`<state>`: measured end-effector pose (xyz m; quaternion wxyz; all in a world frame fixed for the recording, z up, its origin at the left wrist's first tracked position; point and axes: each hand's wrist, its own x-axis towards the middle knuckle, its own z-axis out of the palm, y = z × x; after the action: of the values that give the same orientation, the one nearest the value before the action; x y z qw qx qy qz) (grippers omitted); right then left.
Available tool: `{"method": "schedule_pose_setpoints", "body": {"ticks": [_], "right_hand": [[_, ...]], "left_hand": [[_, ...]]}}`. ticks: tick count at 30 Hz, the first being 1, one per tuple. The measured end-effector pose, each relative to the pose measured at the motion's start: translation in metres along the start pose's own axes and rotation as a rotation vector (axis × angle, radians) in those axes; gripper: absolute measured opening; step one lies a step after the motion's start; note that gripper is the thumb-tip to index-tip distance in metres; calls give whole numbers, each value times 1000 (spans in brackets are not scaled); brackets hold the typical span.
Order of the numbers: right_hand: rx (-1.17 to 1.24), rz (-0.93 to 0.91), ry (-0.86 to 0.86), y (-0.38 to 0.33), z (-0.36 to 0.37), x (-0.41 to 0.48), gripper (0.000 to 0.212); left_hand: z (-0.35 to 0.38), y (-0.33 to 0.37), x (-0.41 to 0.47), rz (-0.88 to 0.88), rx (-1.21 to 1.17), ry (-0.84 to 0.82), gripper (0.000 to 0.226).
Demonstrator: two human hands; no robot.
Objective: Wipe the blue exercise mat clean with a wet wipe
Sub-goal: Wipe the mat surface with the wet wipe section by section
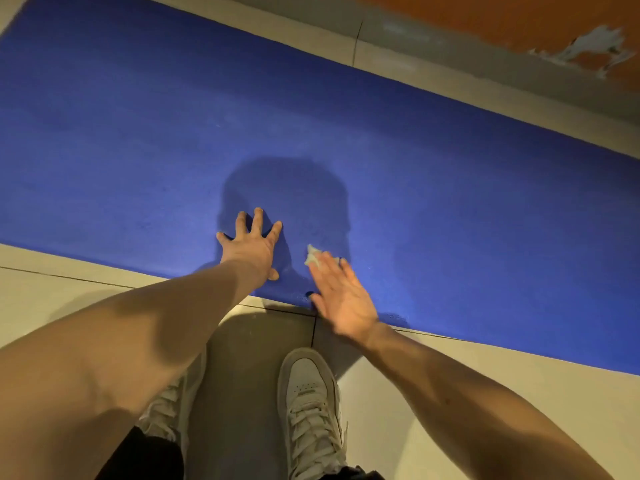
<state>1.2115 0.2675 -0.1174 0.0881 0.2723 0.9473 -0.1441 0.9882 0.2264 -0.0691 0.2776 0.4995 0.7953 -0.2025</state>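
You seem mid-wipe: your left hand point(251, 245) splays flat on the blue exercise mat point(450, 202); at its 3 o'clock your right hand point(343, 299) presses the wet wipe point(313, 255) under straight fingers. Next, probably sweep toward 12 o'clock.

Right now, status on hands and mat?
Left hand flat on blue mat. Right hand pressing wet wipe near edge. Nothing in the way.

Pale beige floor tiles point(52, 296) with thin dark joints. At the far edge, a grey skirting band point(450, 39) below an orange wall point(485, 12), paint flaked to a pale patch point(588, 46). Warm yellowish light, hard shadow over the near tiles.
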Motion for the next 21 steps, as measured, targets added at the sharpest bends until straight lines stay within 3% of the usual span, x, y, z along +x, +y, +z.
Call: {"method": "schedule_pose_setpoints", "body": {"ticks": [5, 9, 13, 18, 21], "right_hand": [[-45, 489, 21, 80, -20, -16, 67], [15, 739, -63, 71, -27, -3, 69], [134, 551, 74, 3, -18, 20, 73], [2, 139, -27, -28, -9, 24, 68], [5, 223, -29, 13, -21, 21, 66]], "left_hand": [[-1, -1, -1, 0, 12, -8, 111], [-3, 0, -1, 1, 5, -28, 111], [-5, 1, 0, -4, -1, -42, 111], [-5, 0, -1, 1, -11, -41, 110], [-6, 0, -1, 10, -9, -49, 111]]}}
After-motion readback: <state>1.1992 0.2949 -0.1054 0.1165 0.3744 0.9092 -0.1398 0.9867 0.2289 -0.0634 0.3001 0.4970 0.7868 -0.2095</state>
